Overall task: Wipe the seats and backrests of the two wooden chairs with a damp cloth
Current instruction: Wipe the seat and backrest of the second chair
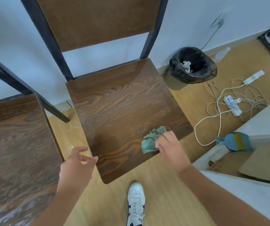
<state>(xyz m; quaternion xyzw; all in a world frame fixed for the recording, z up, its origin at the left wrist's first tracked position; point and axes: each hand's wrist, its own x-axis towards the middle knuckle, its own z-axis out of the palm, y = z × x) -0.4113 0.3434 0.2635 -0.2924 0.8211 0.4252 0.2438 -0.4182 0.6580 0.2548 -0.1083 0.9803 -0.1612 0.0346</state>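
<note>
A dark wooden chair seat (123,108) on a black metal frame fills the middle, with its wooden backrest (98,20) above. A crumpled green cloth (152,139) lies on the seat's front right part, and my right hand (170,147) presses on it from the right. The seat shines wet toward the back right. My left hand (78,162) hovers at the seat's front left edge, fingers apart, holding nothing. The second chair's seat (17,144) is at the left, dusty and streaked near its front.
A bin (193,66) lined with a black bag stands by the wall on the right. White cables and a power strip (232,105) sprawl on the wooden floor. A blue dustpan with brush (235,141) leans by white furniture. My white shoe (136,203) is below the seat.
</note>
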